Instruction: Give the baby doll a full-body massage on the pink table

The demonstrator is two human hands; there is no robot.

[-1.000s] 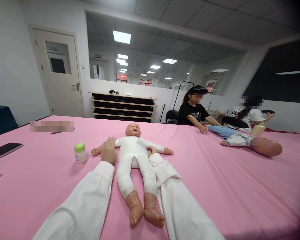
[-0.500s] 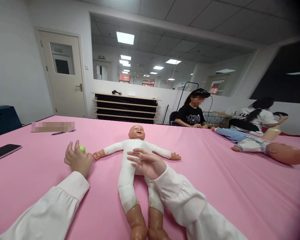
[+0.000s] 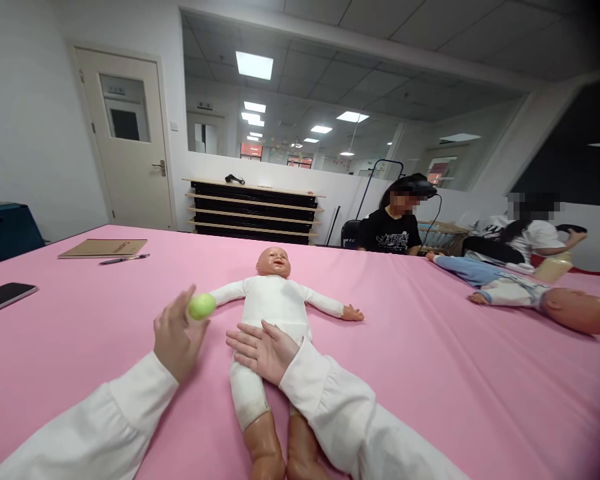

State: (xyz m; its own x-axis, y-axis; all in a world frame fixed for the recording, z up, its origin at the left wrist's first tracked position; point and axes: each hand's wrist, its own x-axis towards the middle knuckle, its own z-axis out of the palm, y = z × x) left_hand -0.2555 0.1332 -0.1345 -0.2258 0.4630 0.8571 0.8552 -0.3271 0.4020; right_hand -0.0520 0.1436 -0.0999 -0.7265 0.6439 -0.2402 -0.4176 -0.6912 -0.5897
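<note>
A baby doll [image 3: 275, 303] in a white suit lies face up on the pink table [image 3: 430, 373], arms spread. My left hand [image 3: 177, 343] is lifted just left of the doll and is closed around a small bottle with a green cap [image 3: 201, 306]; only the cap shows past my fingers. My right hand [image 3: 261, 350] lies flat, palm up, on the doll's belly with fingers stretched out and holds nothing.
A phone [image 3: 3, 297] lies at the left edge; a brown notebook [image 3: 103, 248] and pen [image 3: 124, 259] sit farther back. Two other people sit at the far right with a second doll [image 3: 535, 300] and a bottle [image 3: 550, 267]. Shelves and a door stand behind.
My left hand went from the doll's arm to the green-capped bottle, took hold of it and lifted it toward the doll. My right hand came out from beside the doll and settled on its belly.
</note>
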